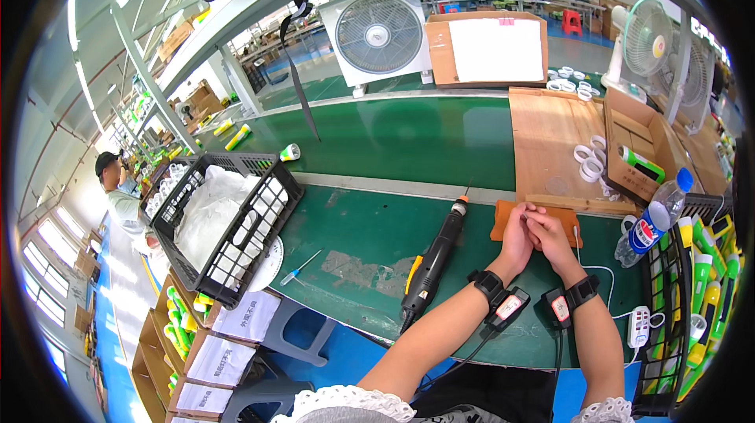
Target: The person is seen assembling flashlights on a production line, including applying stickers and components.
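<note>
My left hand (516, 237) and my right hand (552, 239) are closed together, fingers folded against each other, above an orange-brown pad (500, 220) on the green workbench. Whether anything lies between the fingers is hidden. To the left of the hands rests a black electric screwdriver (434, 259) with a yellow switch and an orange tip, its bit pointing away from me. Farther left lies a small screwdriver (300, 268) with a blue handle. Black straps with small boxes and cables circle both wrists.
A black crate (245, 254) lined with white plastic stands at the left. On the right are a bottle (650, 226), a power strip (638, 327) and a crate of green-yellow flashlights (702, 281). White rings (588, 162) and an open carton (629, 128) sit on a wooden board (543, 136).
</note>
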Demonstrator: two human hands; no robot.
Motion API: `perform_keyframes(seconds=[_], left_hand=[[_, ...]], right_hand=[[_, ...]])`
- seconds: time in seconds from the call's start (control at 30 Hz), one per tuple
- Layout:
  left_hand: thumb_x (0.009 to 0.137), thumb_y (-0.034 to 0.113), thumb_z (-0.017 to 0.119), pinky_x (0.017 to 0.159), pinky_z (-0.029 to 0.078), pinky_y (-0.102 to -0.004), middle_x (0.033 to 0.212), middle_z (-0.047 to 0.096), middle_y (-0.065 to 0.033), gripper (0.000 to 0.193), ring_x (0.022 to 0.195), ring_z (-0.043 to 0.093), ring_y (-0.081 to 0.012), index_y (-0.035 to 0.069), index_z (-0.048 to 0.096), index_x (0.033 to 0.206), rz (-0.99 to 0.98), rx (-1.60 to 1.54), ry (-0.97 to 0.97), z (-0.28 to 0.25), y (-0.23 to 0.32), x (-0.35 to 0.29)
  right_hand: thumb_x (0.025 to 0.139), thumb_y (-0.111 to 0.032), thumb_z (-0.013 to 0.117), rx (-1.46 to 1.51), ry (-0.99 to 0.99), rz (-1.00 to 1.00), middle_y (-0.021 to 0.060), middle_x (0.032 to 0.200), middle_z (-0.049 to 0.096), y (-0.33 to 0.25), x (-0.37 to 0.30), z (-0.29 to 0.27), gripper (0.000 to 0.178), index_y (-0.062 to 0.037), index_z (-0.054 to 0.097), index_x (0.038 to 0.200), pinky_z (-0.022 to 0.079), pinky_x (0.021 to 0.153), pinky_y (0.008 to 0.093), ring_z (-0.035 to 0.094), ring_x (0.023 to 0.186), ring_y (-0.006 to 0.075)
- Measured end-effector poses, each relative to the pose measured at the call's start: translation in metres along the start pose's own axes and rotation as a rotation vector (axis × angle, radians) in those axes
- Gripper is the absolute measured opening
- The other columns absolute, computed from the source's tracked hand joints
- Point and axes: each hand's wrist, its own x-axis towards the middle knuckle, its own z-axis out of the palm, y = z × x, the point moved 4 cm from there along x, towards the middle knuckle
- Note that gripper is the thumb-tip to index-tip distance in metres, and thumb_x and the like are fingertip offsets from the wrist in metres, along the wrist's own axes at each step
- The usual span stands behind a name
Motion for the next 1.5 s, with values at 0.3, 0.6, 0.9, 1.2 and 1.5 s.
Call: perform_keyframes(seconds=[0.3, 0.6, 0.9, 1.2, 1.5], left_hand=[[0.087, 0.035, 0.04, 0.064, 0.043, -0.0286, 0.09, 0.053, -0.0007, 0.022, 0.083, 0.052, -0.0147, 0.014, 0.046, 0.088, -0.021, 0.0, 0.032, -0.0004, 0.0002, -0.0015], [0.086, 0.034, 0.039, 0.068, 0.043, -0.0295, 0.09, 0.053, -0.0017, 0.022, 0.086, 0.051, -0.0154, 0.013, 0.046, 0.088, -0.012, 0.011, 0.007, 0.001, 0.0018, -0.0017], [0.084, 0.034, 0.038, 0.07, 0.042, -0.0301, 0.092, 0.053, -0.0031, 0.023, 0.09, 0.05, -0.017, 0.012, 0.046, 0.089, 0.005, 0.024, -0.005, 0.0024, 0.002, -0.0006], [0.084, 0.035, 0.036, 0.067, 0.042, -0.0291, 0.093, 0.053, -0.0035, 0.025, 0.089, 0.05, -0.0169, 0.012, 0.045, 0.089, 0.012, 0.041, -0.027, 0.0069, 0.0054, -0.0034], [0.085, 0.036, 0.036, 0.067, 0.043, -0.0294, 0.093, 0.053, -0.0033, 0.025, 0.087, 0.051, -0.0167, 0.013, 0.045, 0.089, 0.004, 0.036, 0.0, 0.0038, 0.0019, -0.0014]], right_hand=[[0.088, -0.014, 0.046, -0.047, -0.021, -0.014, -0.0058, 0.062, 0.039, -0.0006, 0.0001, 0.0012, 0.024, -0.0008, 0.057, 0.105, 0.026, 0.047, 0.0186, 0.034, 0.054, 0.003], [0.088, -0.015, 0.047, -0.013, 0.001, 0.012, -0.0059, 0.061, 0.038, -0.0009, -0.0007, 0.0017, 0.023, -0.0024, 0.059, 0.104, 0.024, 0.046, 0.0186, 0.034, 0.053, 0.0029], [0.088, -0.016, 0.047, -0.001, 0.012, 0.018, -0.0062, 0.06, 0.038, -0.0009, -0.0013, 0.0011, 0.024, -0.0026, 0.058, 0.104, 0.024, 0.046, 0.0183, 0.034, 0.052, 0.0027], [0.088, -0.015, 0.047, 0.038, 0.024, 0.031, -0.0063, 0.061, 0.038, -0.0013, -0.0013, 0.0009, 0.023, -0.0024, 0.058, 0.105, 0.024, 0.046, 0.0175, 0.034, 0.053, 0.0024], [0.088, -0.014, 0.047, 0.023, 0.016, 0.022, -0.0062, 0.061, 0.039, -0.0007, -0.001, 0.0011, 0.023, -0.0023, 0.058, 0.104, 0.024, 0.045, 0.0176, 0.034, 0.053, 0.0023]])
